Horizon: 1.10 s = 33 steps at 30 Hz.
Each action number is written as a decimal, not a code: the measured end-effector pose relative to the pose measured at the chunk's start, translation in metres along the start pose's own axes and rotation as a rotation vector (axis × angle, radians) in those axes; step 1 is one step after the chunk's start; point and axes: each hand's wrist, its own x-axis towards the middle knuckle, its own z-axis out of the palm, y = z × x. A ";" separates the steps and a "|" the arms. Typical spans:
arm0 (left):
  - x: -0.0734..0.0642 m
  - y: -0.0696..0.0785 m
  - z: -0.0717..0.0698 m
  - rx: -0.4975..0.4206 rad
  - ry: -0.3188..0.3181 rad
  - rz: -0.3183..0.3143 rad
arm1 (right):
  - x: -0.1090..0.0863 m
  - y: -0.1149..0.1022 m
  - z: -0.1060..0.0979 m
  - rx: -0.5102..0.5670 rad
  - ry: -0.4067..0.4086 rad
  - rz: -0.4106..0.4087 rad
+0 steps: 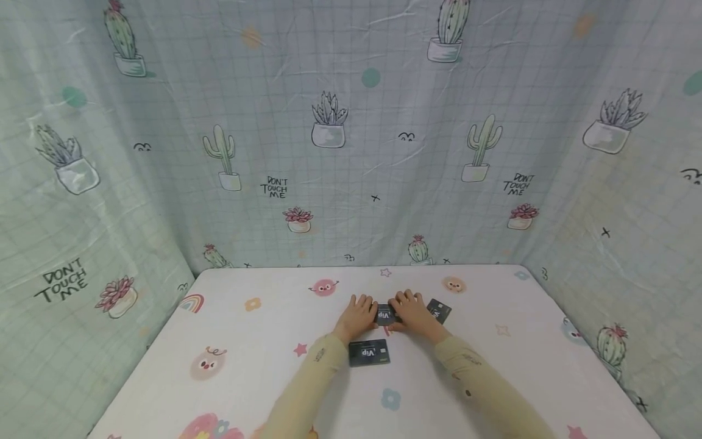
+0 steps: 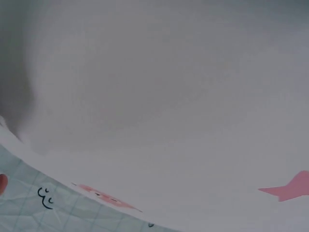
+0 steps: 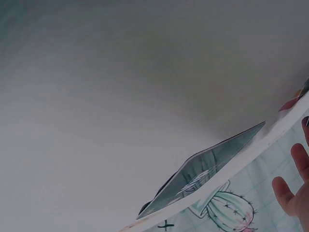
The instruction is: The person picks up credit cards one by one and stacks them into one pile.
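A dark card with "Vip" lettering (image 1: 386, 314) lies between the two hands in the head view. My left hand (image 1: 358, 317) holds its left edge, with the thumb near the lower corner. At the other end, my right hand (image 1: 415, 314) grips the card and covers part of its right side. A second dark Vip card (image 1: 369, 353) lies flat nearer the body, beside the left wrist. Partly behind the right hand is a third card (image 1: 440, 310), set at an angle; the right wrist view shows a card (image 3: 203, 169) on the tabletop, near the hand's fingers (image 3: 285, 193).
The white table (image 1: 263, 341) carries printed stars, flowers and faces. A cactus-patterned cloth (image 1: 351, 171) hangs behind it and along both sides. Only tabletop and cloth appear in the left wrist view.
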 end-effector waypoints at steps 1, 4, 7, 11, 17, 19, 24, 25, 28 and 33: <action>0.000 0.000 0.000 0.007 0.000 0.006 | 0.000 0.001 0.001 -0.006 0.007 -0.010; 0.000 -0.001 0.000 0.028 0.008 0.022 | 0.000 0.002 0.003 -0.023 0.030 -0.035; 0.000 -0.002 0.000 0.054 0.017 0.035 | -0.001 0.002 0.004 -0.046 0.066 -0.059; -0.001 -0.002 -0.001 0.077 0.035 0.044 | -0.001 0.002 0.004 -0.066 0.081 -0.067; -0.002 -0.003 -0.001 0.095 0.043 0.055 | 0.000 0.002 0.004 -0.086 0.075 -0.068; -0.003 -0.004 -0.001 0.099 0.029 0.064 | 0.000 0.002 0.005 -0.088 0.072 -0.069; -0.004 -0.007 -0.004 0.064 0.012 0.071 | 0.001 0.002 0.004 -0.085 0.061 -0.053; -0.004 -0.008 -0.005 0.052 0.014 0.071 | 0.001 0.001 0.003 -0.086 0.057 -0.047; -0.005 -0.009 -0.006 0.035 0.043 0.072 | 0.000 -0.001 0.000 -0.086 0.046 -0.033; -0.010 -0.010 -0.008 0.031 0.125 0.066 | -0.003 -0.005 -0.007 -0.054 0.059 -0.027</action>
